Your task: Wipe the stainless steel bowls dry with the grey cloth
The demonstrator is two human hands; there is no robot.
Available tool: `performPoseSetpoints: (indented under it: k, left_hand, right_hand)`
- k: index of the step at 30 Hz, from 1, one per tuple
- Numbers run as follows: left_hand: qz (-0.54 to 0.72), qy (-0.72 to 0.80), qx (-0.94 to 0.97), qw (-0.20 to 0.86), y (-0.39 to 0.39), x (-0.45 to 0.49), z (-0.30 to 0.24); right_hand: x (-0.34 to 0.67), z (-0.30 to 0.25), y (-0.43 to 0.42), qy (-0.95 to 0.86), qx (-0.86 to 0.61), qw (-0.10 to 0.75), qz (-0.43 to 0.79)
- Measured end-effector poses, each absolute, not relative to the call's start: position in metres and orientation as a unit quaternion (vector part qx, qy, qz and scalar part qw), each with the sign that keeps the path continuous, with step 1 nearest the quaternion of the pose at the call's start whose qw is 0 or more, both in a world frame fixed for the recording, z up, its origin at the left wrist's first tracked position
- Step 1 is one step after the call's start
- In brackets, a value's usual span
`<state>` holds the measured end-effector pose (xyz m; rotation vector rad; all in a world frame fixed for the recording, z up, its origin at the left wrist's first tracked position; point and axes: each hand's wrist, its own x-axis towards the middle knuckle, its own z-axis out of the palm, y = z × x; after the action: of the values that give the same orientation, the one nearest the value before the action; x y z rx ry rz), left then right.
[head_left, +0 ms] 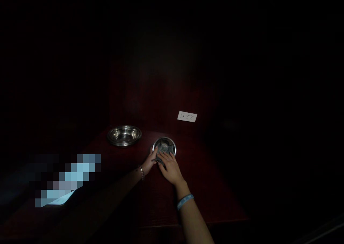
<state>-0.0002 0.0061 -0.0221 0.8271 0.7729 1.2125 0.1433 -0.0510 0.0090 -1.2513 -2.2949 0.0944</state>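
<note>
A small shiny metal bowl [175,149] is held over the dark red table, tilted so that its inside faces me. My left hand [149,163] grips its left side, with the thumb at the rim and the other fingers mostly hidden. A dark grey-green cloth [170,149] lies inside the bowl, and part of it hangs over the near rim. My right hand [170,168] presses on the cloth with its fingers reaching into the bowl. Whether the bowl's base touches the table cannot be made out.
Shallow metal bowls [124,135], seemingly stacked, stand at the back left of the table [161,208]. A white socket plate [187,116] is on the dark red wall behind. At the left, a lit screen [63,198] is mostly blurred out. Darkness hides the surroundings.
</note>
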Motion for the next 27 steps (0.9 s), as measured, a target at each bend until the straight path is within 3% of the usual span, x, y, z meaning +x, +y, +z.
performPoseSetpoints:
  k: [7, 10, 13, 16, 21, 24, 27]
  left_hand:
    - [0.498, 0.388, 0.319, 0.707, -0.021, -0.01, 0.002]
    - [0.492, 0.395, 0.3, 0.716, -0.037, -0.02, 0.005]
    - [0.507, 0.391, 0.294, 0.71, -0.055, -0.029, 0.005]
    - [0.526, 0.394, 0.286, 0.697, -0.073, -0.037, 0.004]
    - [0.543, 0.429, 0.308, 0.653, -0.106, -0.044, 0.001]
    - [0.562, 0.432, 0.324, 0.627, -0.124, -0.041, 0.0]
    - [0.57, 0.43, 0.319, 0.623, -0.135, -0.036, 0.002]
  right_hand:
    - [0.139, 0.013, -0.071, -0.847, -0.454, 0.271, 0.053]
    - [0.133, 0.014, -0.088, -0.843, -0.428, 0.313, 0.086]
    - [0.13, 0.018, -0.1, -0.76, -0.436, 0.464, 0.134]
    - [0.135, 0.029, -0.104, -0.564, -0.483, 0.653, 0.149]
    - [0.166, 0.057, -0.118, -0.323, -0.503, 0.792, 0.12]
    - [0.172, 0.059, -0.135, -0.334, -0.502, 0.792, 0.092]
    - [0.157, 0.044, -0.15, -0.45, -0.491, 0.733, 0.142]
